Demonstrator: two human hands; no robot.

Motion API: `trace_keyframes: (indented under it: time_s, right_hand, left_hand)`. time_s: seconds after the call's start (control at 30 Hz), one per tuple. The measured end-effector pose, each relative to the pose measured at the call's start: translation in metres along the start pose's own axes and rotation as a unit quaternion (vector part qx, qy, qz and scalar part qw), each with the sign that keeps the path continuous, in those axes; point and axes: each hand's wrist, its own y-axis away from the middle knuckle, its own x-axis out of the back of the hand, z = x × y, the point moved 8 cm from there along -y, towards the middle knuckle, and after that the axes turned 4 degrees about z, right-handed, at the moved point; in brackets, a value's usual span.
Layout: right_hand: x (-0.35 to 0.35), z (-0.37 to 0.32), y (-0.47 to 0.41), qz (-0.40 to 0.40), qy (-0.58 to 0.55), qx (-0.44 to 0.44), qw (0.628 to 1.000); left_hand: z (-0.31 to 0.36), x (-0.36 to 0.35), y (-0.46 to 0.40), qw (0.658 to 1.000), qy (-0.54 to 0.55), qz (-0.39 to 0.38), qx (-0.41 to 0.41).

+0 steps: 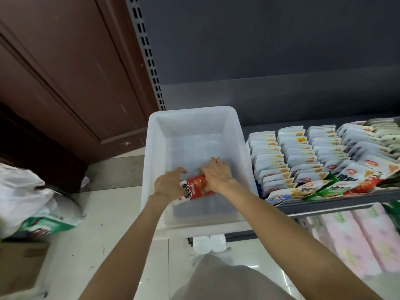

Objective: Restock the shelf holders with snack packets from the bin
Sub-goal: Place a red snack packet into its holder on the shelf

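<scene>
Now both hands are down inside the white bin (190, 114). The left hand (170, 185) and the right hand (216, 175) curl around a red snack packet (195, 188), holding it between them near the bin floor. This looks like the picking-up step. Next, the packet probably needs lifting out and moving right to the shelf holders (303, 161), which already look full of packets. Fingertips are hidden, and the packet's words are too blurry to read.
</scene>
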Motion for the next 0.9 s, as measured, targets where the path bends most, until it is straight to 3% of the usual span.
trace_keyframes:
  time_s: [0.13,0.27,0.3,0.37,0.4,0.47,0.6,0.73,0.83,0.9]
  right_hand:
    - [0.036,-0.006,0.035,0.136,-0.132,0.037,0.981]
    - [0.067,0.012,0.084,0.243,-0.28,0.002,0.929]
    - [0.07,0.023,0.096,0.249,-0.364,-0.018,0.897]
    - [0.07,0.041,0.117,0.216,-0.596,-0.05,0.772]
    - [0.068,0.046,0.126,0.191,-0.678,-0.062,0.707]
    - [0.062,0.06,0.14,0.175,-0.744,-0.085,0.639]
    - [0.078,0.098,0.187,0.282,-0.724,-0.121,0.618]
    - [0.123,0.136,0.252,0.429,-0.672,-0.098,0.596]
    - [0.133,0.17,0.292,0.51,-0.592,-0.133,0.609]
    - [0.126,0.196,0.314,0.543,-0.544,-0.184,0.612]
  left_hand:
    - [0.019,0.043,0.014,0.974,0.189,0.051,-0.116]
    - [0.042,0.089,0.037,0.903,0.37,0.138,-0.169]
    - [0.048,0.096,0.041,0.875,0.435,0.14,-0.161]
    - [0.067,0.101,0.047,0.84,0.512,0.081,-0.161]
    - [0.083,0.096,0.049,0.837,0.518,0.024,-0.174]
    - [0.117,0.081,0.054,0.842,0.493,-0.068,-0.21]
    - [0.185,0.069,0.063,0.864,0.407,-0.06,-0.29]
    - [0.257,0.078,0.095,0.816,0.396,-0.104,-0.408]
    - [0.304,0.083,0.115,0.808,0.327,-0.036,-0.49]
    - [0.329,0.069,0.118,0.81,0.301,-0.027,-0.502]
